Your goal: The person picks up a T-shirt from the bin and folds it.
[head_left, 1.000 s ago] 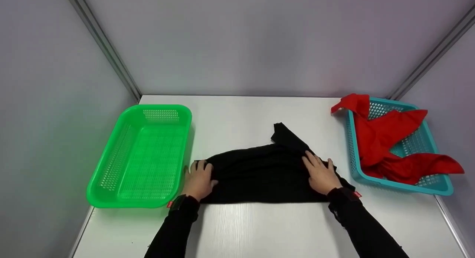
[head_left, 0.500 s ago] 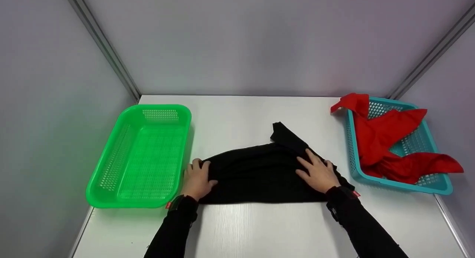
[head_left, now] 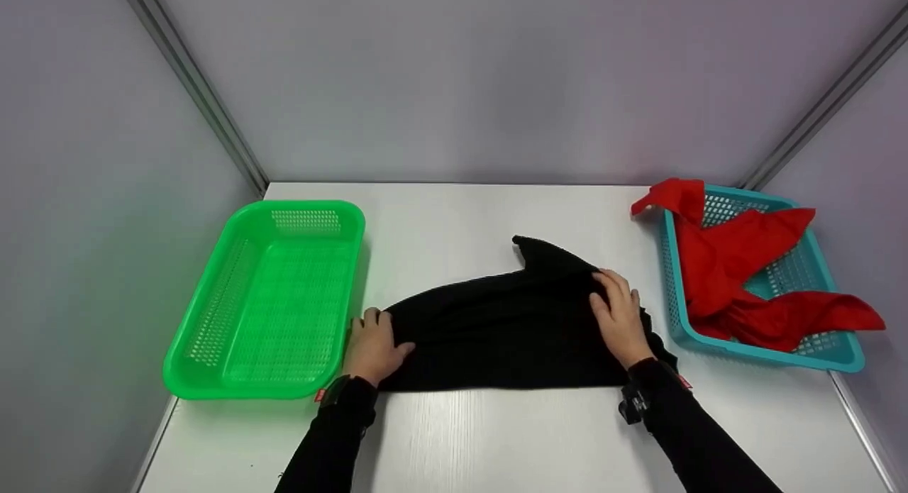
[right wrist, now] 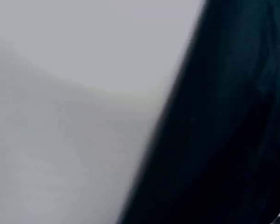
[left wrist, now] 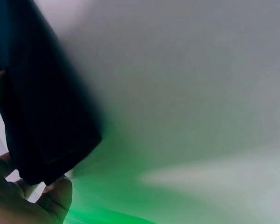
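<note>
A folded black garment [head_left: 489, 330] lies across the white table, a sleeve-like flap [head_left: 550, 255] sticking out at its upper right. My left hand [head_left: 374, 347] rests at the garment's left end, thumb towards the cloth. In the left wrist view, its fingers [left wrist: 58, 198] are by the garment's corner. With its fingertips at the base of the flap, my right hand [head_left: 621, 319] pinches the cloth near the upper right edge. The right wrist view shows only dark cloth [right wrist: 224, 121] beside the pale table; the right fingers are out of sight there.
On the left stands a green plastic basket [head_left: 358, 266], close to my left hand. A blue basket [head_left: 844, 355] on the right holds red cloth [head_left: 731, 266] that hangs over its rim. Grey panels [head_left: 496, 89] enclose the back and sides.
My right hand has shifted right and up to the garment's edge, its fingers now closer together. The flap's tip has curled and moved slightly left. My left hand has hardly moved.
</note>
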